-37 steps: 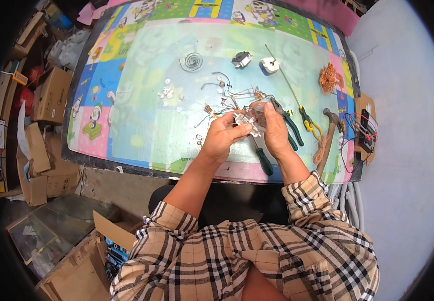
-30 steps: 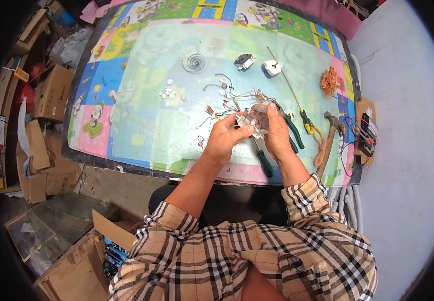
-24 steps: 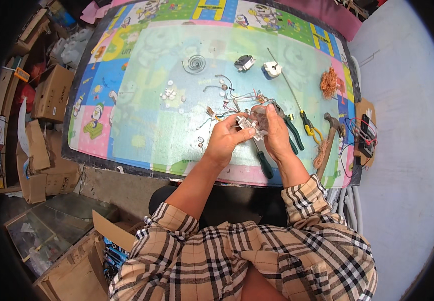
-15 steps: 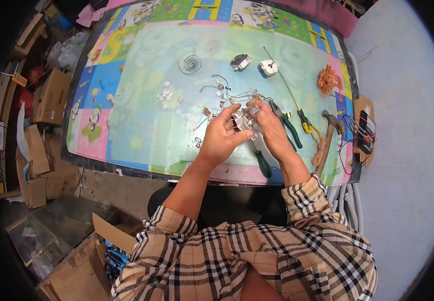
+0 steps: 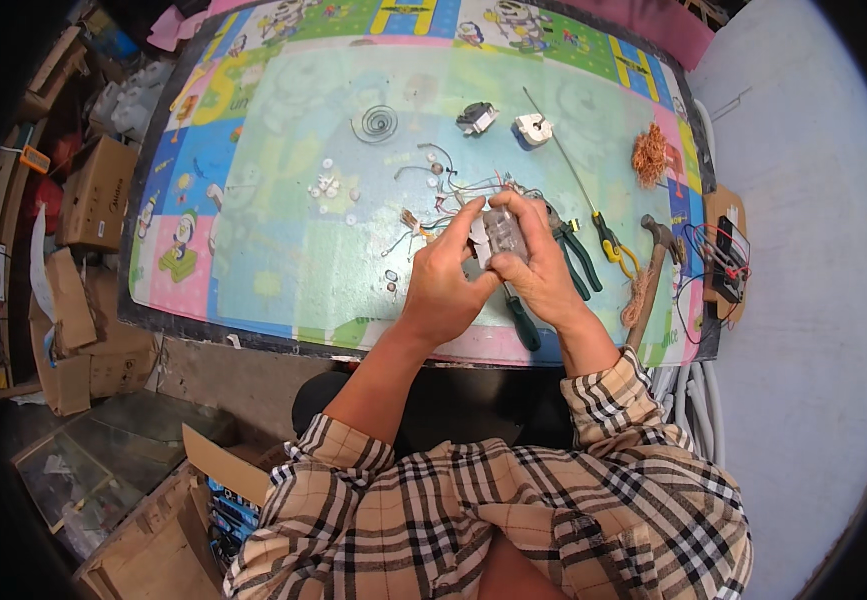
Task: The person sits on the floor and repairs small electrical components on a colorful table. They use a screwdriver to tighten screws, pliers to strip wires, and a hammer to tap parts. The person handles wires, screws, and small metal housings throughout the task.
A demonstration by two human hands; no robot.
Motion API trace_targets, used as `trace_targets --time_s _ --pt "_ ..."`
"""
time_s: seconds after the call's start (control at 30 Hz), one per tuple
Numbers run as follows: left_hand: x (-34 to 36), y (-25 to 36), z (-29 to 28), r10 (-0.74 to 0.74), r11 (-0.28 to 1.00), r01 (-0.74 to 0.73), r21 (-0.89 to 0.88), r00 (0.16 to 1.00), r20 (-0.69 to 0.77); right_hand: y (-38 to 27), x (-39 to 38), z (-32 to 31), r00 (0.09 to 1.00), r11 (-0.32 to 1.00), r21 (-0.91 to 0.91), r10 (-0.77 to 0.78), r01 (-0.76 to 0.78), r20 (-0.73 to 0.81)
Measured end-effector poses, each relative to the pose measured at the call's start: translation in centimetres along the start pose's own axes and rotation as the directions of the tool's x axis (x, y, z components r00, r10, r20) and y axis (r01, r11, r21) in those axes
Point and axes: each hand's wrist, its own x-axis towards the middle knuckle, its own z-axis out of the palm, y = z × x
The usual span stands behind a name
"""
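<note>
**Clear part gripped between two hands toward the table's near side**

The left hand (image 5: pixel 443 285) and right hand (image 5: pixel 538 265) meet above the near part of the table, a little right of its middle. Between them they hold a clear plastic part (image 5: pixel 505 238): the right thumb and fingers close narrowly around it, while the left fingers press in at its left side, where a white piece (image 5: pixel 479 240) shows. How firmly the left thumb grips, I cannot tell.

Both forearms cross the table's dark near rim (image 5: pixel 188 327). To the left, a broad stretch of patterned mat (image 5: pixel 283 270) runs from the left hand to the left edge, giving that arm the most room. Far of the hands, a wire tangle (image 5: pixel 463 190) sits close by, with small white parts (image 5: pixel 328 185) off to the left and a wire coil (image 5: pixel 375 124) farther away.

The right side is tighter. Green-handled pliers (image 5: pixel 580 265) lie just beside the right hand; beyond them come a long, yellow-and-black-handled tool (image 5: pixel 603 230) and a hammer (image 5: pixel 650 280) near the right edge. A screwdriver's green handle (image 5: pixel 523 325) points at the near rim, almost reaching it. Past the right edge, a pale wall (image 5: pixel 803 250) stands close.
</note>
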Motion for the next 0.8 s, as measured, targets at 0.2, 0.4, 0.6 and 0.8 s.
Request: trace_targets --time_s 0.2,0.4,0.6,0.8 --pt "0.1 0.3 -0.3 0.068 0.995 -0.067 0.072 0.998 -0.015 0.0 0.0 -0.3 0.996 0.996 -0.044 -0.069 0.071 0.050" --pt "0.1 0.1 -0.5 0.194 0.956 -0.174 0.236 0.979 -0.065 0.0 -0.3 0.4 0.995 0.989 -0.114 -0.098 0.100 0.024" --pt "0.3 0.1 -0.6 0.324 0.909 -0.269 0.319 0.937 -0.133 -0.2 -0.4 0.1 0.998 0.926 0.374 0.061 -0.050 -0.018" --pt "0.6 -0.7 -0.7 0.510 0.779 -0.401 0.483 0.853 -0.115 -0.5 -0.5 -1.5 0.993 0.932 0.352 0.056 -0.089 0.102"
